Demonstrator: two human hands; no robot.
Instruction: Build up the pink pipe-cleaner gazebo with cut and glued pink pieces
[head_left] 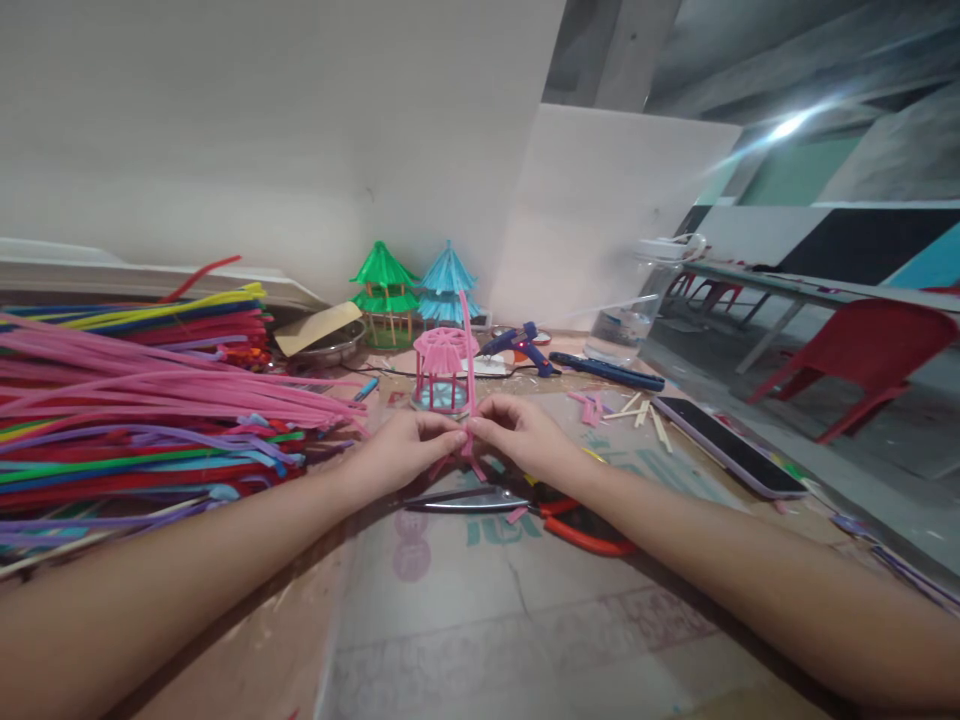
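Observation:
My left hand [409, 447] and my right hand [517, 432] meet at the table's middle, both pinching a pink pipe cleaner [467, 340] that rises upright from my fingertips. Loose pink ends hang below my fingers. Just behind my hands stands a small pink pipe-cleaner pavilion [444, 372] on a round base. Scissors with red handles [525, 505] lie on the table directly under my wrists.
A big pile of coloured pipe cleaners [135, 400] fills the left. Green [385, 295] and blue [448, 285] pavilions stand at the back wall. A blue glue gun [525, 347], a phone [727, 445] and wooden sticks [645, 415] lie to the right. A red chair [862, 350] stands beyond the table.

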